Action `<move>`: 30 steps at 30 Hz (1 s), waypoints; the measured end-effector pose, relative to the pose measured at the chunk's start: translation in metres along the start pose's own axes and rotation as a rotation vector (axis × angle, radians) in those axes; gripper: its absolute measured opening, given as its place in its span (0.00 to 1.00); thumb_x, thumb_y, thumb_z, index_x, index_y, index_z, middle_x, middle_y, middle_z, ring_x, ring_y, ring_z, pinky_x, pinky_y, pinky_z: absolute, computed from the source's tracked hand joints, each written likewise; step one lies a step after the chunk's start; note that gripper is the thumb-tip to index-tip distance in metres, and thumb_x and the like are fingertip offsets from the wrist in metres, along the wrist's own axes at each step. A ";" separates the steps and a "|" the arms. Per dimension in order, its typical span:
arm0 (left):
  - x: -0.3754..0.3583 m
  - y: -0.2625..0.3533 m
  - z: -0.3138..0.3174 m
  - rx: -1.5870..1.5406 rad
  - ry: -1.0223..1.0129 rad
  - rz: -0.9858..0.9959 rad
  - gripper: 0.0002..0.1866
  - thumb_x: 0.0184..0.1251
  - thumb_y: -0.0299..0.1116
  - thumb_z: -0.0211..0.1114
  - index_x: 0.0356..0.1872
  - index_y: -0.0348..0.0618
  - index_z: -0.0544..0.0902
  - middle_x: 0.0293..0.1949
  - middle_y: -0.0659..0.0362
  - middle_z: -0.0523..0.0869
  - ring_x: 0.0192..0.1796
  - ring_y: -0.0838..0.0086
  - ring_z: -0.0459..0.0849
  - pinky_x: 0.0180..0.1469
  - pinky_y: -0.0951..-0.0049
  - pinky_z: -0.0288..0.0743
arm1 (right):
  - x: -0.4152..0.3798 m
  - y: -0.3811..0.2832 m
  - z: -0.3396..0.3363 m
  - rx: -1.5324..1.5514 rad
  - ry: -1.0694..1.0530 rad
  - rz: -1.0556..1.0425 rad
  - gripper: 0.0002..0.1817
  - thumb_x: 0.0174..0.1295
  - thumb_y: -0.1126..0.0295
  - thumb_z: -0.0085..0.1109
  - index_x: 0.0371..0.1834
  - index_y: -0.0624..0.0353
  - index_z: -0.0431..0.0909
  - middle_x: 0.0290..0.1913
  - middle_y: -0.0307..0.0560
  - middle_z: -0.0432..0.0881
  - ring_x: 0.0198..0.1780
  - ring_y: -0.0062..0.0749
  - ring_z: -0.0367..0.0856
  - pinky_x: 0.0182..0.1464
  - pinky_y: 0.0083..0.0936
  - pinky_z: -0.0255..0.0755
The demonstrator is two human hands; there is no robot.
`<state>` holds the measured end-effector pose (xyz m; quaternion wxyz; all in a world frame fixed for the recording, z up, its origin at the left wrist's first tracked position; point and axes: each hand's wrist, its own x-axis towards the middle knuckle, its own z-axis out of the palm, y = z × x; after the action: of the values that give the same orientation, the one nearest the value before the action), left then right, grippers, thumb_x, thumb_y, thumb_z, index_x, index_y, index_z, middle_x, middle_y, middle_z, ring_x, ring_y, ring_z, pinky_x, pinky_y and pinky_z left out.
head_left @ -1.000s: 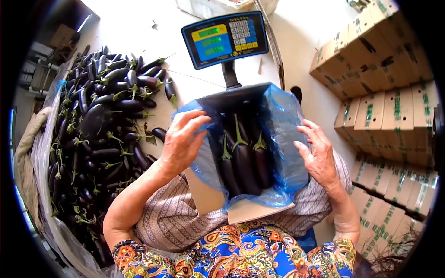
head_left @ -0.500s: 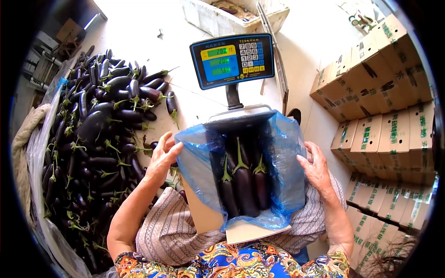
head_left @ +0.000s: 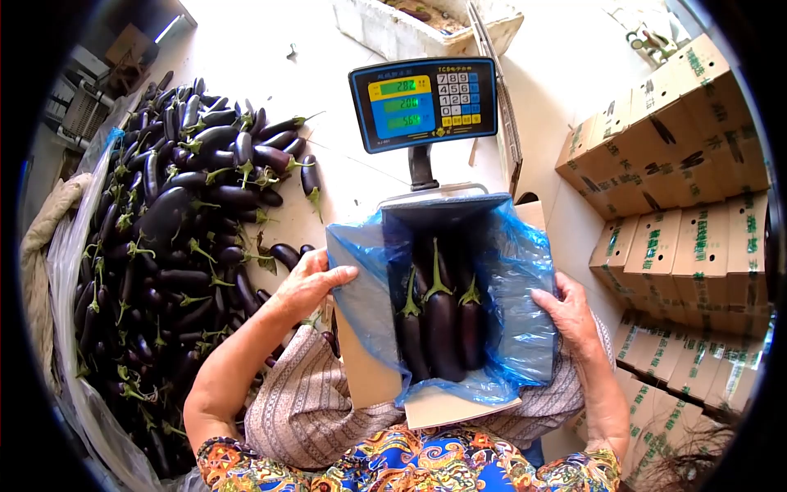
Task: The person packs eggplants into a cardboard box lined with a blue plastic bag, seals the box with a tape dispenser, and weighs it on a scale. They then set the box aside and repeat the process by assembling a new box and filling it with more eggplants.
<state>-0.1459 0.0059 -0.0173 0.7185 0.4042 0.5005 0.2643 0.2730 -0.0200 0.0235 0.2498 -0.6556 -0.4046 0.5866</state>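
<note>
A cardboard box (head_left: pixel 373 377) lined with a thin blue plastic bag (head_left: pixel 525 307) rests in front of me, at the digital scale (head_left: pixel 423 105). Inside it lie several dark purple eggplants (head_left: pixel 443 328) side by side, their green stems pointing away from me. My left hand (head_left: pixel 307 287) grips the box's left flap through the bag, thumb on top and fingers partly hidden beneath. On the right flap, my right hand (head_left: pixel 567 313) has its thumb over the plastic, with its other fingers behind the edge. The scale's green display is lit.
A large heap of eggplants (head_left: pixel 176 279) covers the floor at left, bordered by clear plastic sheeting (head_left: pixel 70 271). Printed cartons (head_left: pixel 672 156) are stacked on the right. Behind the scale stands a white foam box (head_left: pixel 377 29).
Both hands have closed from beside the box onto its lined flaps. The bag's sides are spread outward more. The display's figures have risen slightly, and the view has shifted a little.
</note>
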 end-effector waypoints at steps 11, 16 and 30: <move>0.040 0.026 -0.018 0.142 0.003 0.095 0.36 0.64 0.47 0.68 0.70 0.42 0.69 0.55 0.55 0.83 0.55 0.70 0.82 0.59 0.65 0.76 | 0.006 -0.031 -0.015 -0.344 0.166 -0.230 0.10 0.61 0.67 0.67 0.38 0.60 0.77 0.32 0.34 0.78 0.34 0.15 0.73 0.38 0.17 0.71; 0.063 0.061 -0.015 0.491 0.123 0.150 0.37 0.66 0.60 0.60 0.67 0.43 0.74 0.59 0.49 0.81 0.62 0.65 0.77 0.67 0.62 0.67 | 0.026 -0.078 0.019 -0.235 0.209 -0.601 0.21 0.65 0.65 0.66 0.57 0.63 0.76 0.49 0.47 0.81 0.41 0.25 0.81 0.44 0.25 0.78; 0.072 0.106 0.009 0.239 0.179 0.348 0.12 0.74 0.37 0.60 0.48 0.40 0.82 0.39 0.59 0.85 0.44 0.77 0.85 0.46 0.76 0.79 | 0.092 -0.099 0.025 -0.796 0.283 -0.645 0.08 0.58 0.72 0.58 0.36 0.58 0.86 0.35 0.55 0.87 0.34 0.49 0.86 0.41 0.34 0.80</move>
<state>-0.1089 0.1163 0.0371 0.5617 0.5417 0.5129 0.3578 0.2240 0.1064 0.0462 0.2016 -0.6145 -0.7394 0.1870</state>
